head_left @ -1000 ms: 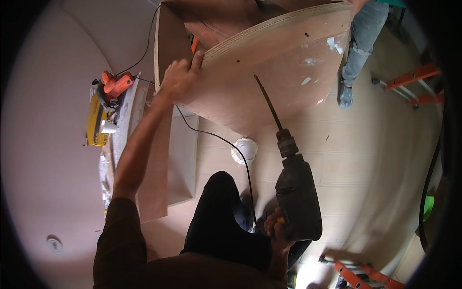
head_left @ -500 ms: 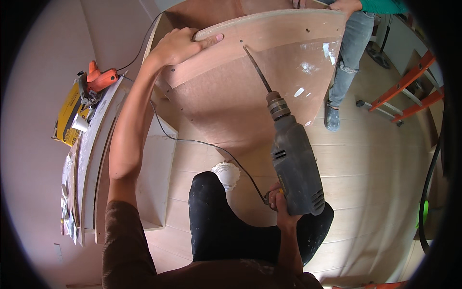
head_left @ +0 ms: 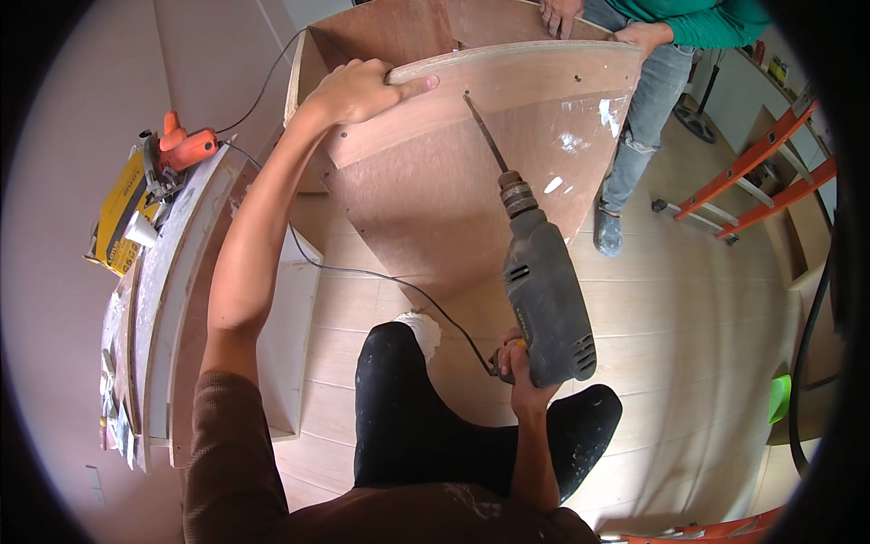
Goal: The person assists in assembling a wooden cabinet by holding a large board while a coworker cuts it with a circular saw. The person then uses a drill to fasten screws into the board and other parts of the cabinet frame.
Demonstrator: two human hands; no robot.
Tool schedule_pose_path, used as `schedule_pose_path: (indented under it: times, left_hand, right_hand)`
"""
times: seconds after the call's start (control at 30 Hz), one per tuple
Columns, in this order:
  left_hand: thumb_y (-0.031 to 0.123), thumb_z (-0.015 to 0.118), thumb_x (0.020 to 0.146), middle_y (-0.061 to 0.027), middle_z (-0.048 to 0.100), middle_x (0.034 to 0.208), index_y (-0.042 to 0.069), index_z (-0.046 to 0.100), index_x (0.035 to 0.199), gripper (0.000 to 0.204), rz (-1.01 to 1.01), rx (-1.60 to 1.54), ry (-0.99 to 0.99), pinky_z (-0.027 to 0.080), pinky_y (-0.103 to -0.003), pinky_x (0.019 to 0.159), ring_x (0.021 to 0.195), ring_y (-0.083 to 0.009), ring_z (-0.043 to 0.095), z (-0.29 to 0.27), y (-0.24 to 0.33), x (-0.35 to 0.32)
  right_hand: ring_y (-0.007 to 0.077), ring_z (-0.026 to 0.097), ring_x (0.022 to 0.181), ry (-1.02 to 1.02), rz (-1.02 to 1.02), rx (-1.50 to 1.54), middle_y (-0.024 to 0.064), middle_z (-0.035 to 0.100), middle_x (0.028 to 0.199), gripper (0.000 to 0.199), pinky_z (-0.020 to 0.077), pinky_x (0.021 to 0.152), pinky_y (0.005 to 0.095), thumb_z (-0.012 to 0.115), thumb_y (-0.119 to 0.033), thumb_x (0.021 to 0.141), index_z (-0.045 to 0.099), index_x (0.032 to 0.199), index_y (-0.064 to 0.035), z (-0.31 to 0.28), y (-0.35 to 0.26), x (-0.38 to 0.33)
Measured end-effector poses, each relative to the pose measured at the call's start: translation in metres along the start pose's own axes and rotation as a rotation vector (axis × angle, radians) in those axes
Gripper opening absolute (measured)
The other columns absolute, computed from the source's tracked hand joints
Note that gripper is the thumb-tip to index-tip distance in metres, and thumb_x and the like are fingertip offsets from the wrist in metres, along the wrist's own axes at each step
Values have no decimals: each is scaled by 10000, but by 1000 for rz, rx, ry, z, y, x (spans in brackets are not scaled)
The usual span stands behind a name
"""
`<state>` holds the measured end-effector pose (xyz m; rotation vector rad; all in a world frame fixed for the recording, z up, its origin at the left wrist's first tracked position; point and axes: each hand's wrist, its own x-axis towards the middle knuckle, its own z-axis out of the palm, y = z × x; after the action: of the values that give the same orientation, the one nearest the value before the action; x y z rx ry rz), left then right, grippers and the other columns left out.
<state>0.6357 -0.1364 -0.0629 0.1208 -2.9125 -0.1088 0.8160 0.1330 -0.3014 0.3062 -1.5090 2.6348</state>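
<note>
My right hand (head_left: 524,376) is wrapped round the handle of a dark grey corded drill (head_left: 548,286). Its long bit (head_left: 489,140) points up and away, with the tip at a small dark hole near the top of a curved wooden panel (head_left: 426,195). Over that panel's top edge lies my left hand (head_left: 367,93), fingers closed on the edge and thumb along the front face. At the right end, a co-worker in a green sleeve rests one hand (head_left: 645,38) on the corner and another hand (head_left: 562,16) on the wood behind.
To my left, an orange circular saw (head_left: 186,145), a yellow box (head_left: 122,213) and a white cup (head_left: 140,228) sit by curved boards (head_left: 186,272). The drill's cord (head_left: 381,275) loops across in front of me. An orange ladder (head_left: 752,172) stands at right.
The drill bit's tip has moved from just below the hole up to it. In the picture the panel sits slightly lower, and more of the co-worker's arms shows. My left hand stays on the edge.
</note>
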Motion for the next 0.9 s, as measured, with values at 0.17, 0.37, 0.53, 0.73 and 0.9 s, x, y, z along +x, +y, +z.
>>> schedule_pose_path:
  times: [0.17, 0.37, 0.53, 0.73, 0.9]
  left_hand:
    - [822, 428, 705, -199, 647, 756, -18, 680, 824, 885, 29, 1, 55, 491, -438, 781, 835, -318, 646, 11, -8, 6]
    - [779, 453, 736, -233, 651, 1005, -35, 639, 1095, 909, -32, 7, -51, 447, -450, 918, 1021, -357, 606, 3, -3, 3]
    - [766, 386, 784, -246, 604, 1129, -31, 599, 1165, 909, 22, -98, -56, 432, -451, 950, 1060, -361, 584, 0, -18, 5]
    - [599, 293, 922, -229, 561, 1211, 12, 555, 1235, 715, 180, -387, -297, 420, -442, 961, 1123, -361, 525, -17, -30, 3]
    - [535, 300, 946, -236, 549, 1222, 22, 549, 1237, 641, 216, -340, -278, 403, -435, 968, 1114, -380, 518, -13, -25, 5]
  right_hand:
    - [93, 510, 577, 25, -37, -14, 135, 605, 895, 246, 420, 498, 228, 512, 73, 856, 462, 1096, 46, 1, 4, 6]
    - [104, 510, 577, 8, -2, -40, 158, 597, 913, 262, 426, 493, 237, 500, 78, 863, 436, 1115, 49, -1, -10, 5]
    - [113, 510, 562, -36, 51, -103, 190, 581, 1016, 256, 446, 503, 254, 510, 32, 893, 450, 1141, 48, 15, -73, 6]
    - [129, 482, 512, 45, 128, -56, 209, 596, 1011, 272, 443, 495, 287, 536, -105, 927, 468, 1137, 52, 35, -104, 8]
    - [134, 451, 491, 63, 138, -56, 206, 593, 918, 191, 431, 480, 300, 532, -108, 926, 502, 1037, 45, 36, -107, 5]
